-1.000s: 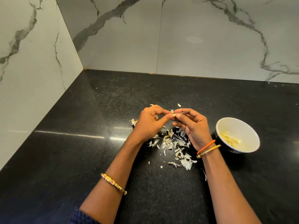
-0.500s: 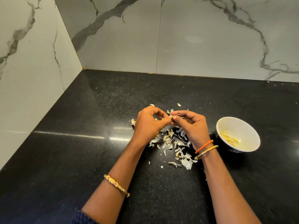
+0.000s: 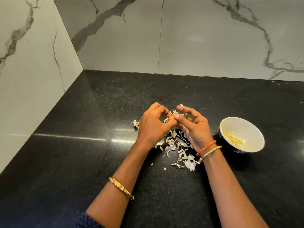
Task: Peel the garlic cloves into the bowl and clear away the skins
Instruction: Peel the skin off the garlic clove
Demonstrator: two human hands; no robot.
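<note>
Above the skins (image 3: 179,150) on the counter (image 3: 82,162), both hands' fingers (image 3: 176,116) pinching a garlic clove (image 3: 166,120), bowl (image 3: 253,129) right

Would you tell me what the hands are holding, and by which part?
A garlic clove, pinched between the fingertips of the left hand and right hand; which part cannot be told.

Home kitchen, probably. Polished black speckled stone worktop (image 3: 65,162) runs into a corner, backed by glossy white marble-look wall tiles (image 3: 213,38) with grey veins. Food prep on it: papery garlic skins (image 3: 179,150) scattered beside a small bowl (image 3: 256,134) holding peeled cloves (image 3: 234,139).
</note>
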